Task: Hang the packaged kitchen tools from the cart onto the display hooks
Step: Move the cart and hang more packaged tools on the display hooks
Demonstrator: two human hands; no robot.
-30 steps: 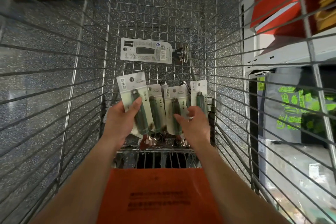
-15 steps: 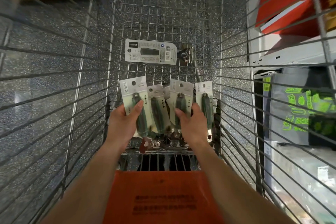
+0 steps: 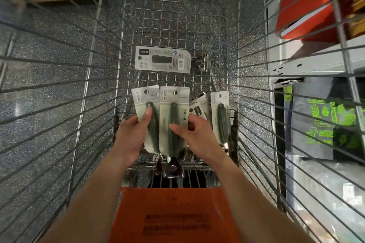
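Note:
Inside the wire cart (image 3: 120,49), both my hands hold carded kitchen tools with dark green handles. My left hand (image 3: 131,134) grips one package (image 3: 143,98), thumb lying across its handle. Overlapping it on the right is a second package (image 3: 174,104), which my right hand (image 3: 194,136) pinches between thumb and fingers. Its metal tool head (image 3: 173,169) hangs below the card. A third green-handled package (image 3: 221,112) leans at the cart's right side. A darker card (image 3: 198,109) shows behind my right hand. Farther forward, a grey package (image 3: 163,62) lies flat on the cart floor.
The cart's orange child-seat flap (image 3: 173,217) is under my forearms. Store shelving (image 3: 316,65) stands to the right with red boxes (image 3: 304,4) above and grey bags printed in green (image 3: 324,118) below. Speckled dark flooring shows through the wires. A loose metal tool (image 3: 204,62) lies by the grey package.
My right hand has brought its package leftward until it overlaps the one in my left hand. Both packages are lifted higher off the pile, and the darker card is now uncovered.

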